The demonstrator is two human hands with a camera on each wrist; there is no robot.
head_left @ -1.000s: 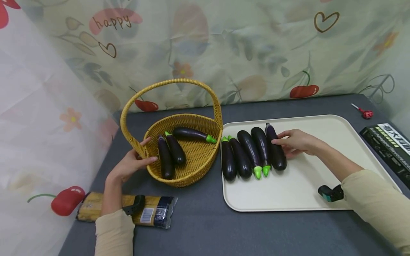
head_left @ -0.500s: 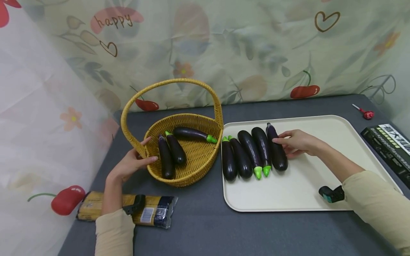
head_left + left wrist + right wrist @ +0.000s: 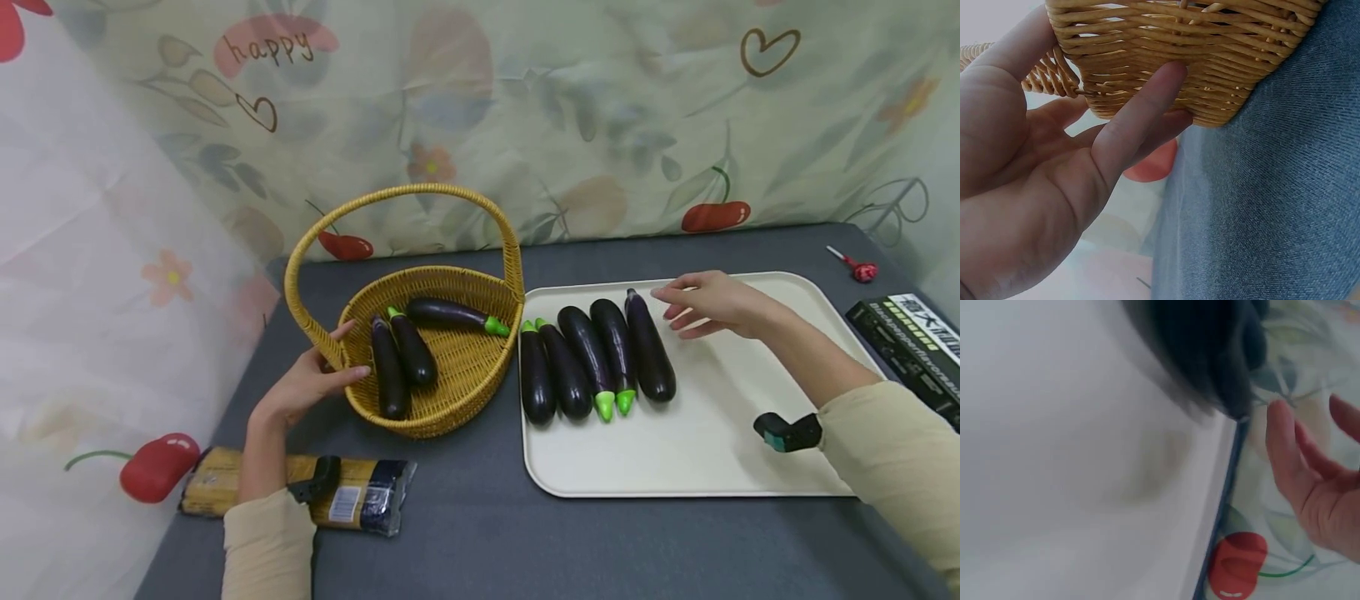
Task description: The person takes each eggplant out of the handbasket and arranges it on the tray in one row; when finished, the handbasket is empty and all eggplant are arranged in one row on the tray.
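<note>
My left hand (image 3: 303, 387) rests against the left side of the yellow wicker basket (image 3: 457, 404), at the base of its tall handle. Its extended fingers touch the woven wall (image 3: 1147, 37) in the left wrist view. Inside the basket lie three dark purple eggplants, one of them (image 3: 450, 315) along the back. My right hand (image 3: 723, 304) is held above the white tray (image 3: 720, 450), fingers spread loosely, with nothing in it. Just left of its fingertips lies the rightmost eggplant (image 3: 649, 350) of a row of several on the tray's left part. That eggplant is a dark blur (image 3: 1204, 350) in the right wrist view.
A yellow packet with a barcode (image 3: 345, 504) lies beneath the left forearm. At the right stand a black box (image 3: 911, 350) and a red lollipop (image 3: 862, 271). A patterned cloth (image 3: 525, 125) hangs behind the grey table.
My right hand has let go of the rightmost eggplant and moved up and to the right. The eggplant stays in the row on the tray. My left hand stays at the basket.
</note>
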